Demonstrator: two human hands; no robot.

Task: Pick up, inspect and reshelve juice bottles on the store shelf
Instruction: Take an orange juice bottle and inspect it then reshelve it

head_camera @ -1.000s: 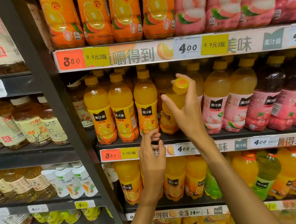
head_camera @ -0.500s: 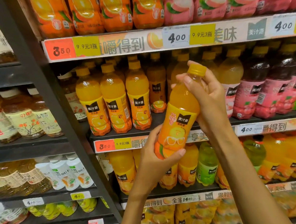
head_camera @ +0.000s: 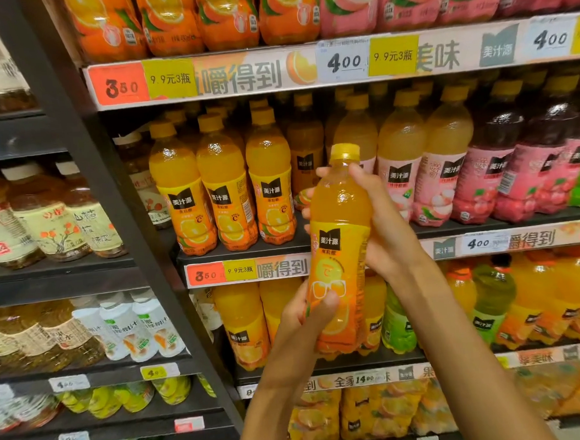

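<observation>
We see an orange juice bottle (head_camera: pixel 340 247) with a yellow cap and an orange-yellow label, held nearly upright and off the shelf, its label facing us, in front of the middle shelf's front edge (head_camera: pixel 251 270). On that shelf three matching orange juice bottles (head_camera: pixel 222 186) stand upright in a row at its left end, just behind the front edge, with more behind them.

Held bottle (head_camera: pixel 340 250) before shelf (head_camera: pixel 243 254); left hand (head_camera: pixel 302 317) below, right hand (head_camera: pixel 385 227) right.
</observation>
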